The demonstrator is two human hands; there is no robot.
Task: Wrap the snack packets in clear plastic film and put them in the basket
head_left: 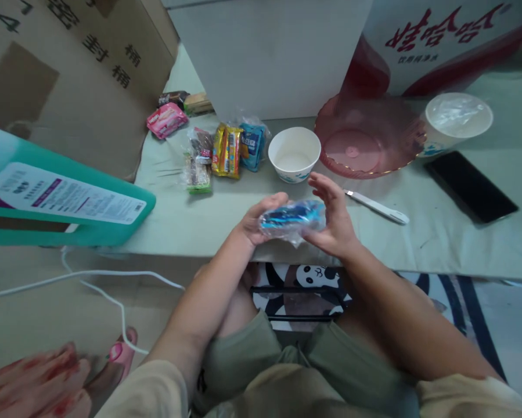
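My left hand (261, 217) is closed around the left end of a blue snack packet (293, 215) wrapped in clear plastic, held above the table's front edge. At the packet's right end is my right hand (333, 223), its fingers raised and apart and its thumb by the wrapper; whether it touches is hard to tell. A white paper bowl (294, 155) stands just beyond my hands. To its left lie another blue packet (252, 146), yellow snack packets (226, 151) and small clear-wrapped snacks (198, 174). Right of my right hand rests a white utility knife (376, 206).
A pink scalloped plate (352, 165), a stack of paper bowls (456, 119) and a black phone (472, 187) lie to the right. Cartons (278, 58) line the back. A green jug (130, 229) leans in at left, near a white cable (121, 273). Someone's pink slipper (123, 354) shows below.
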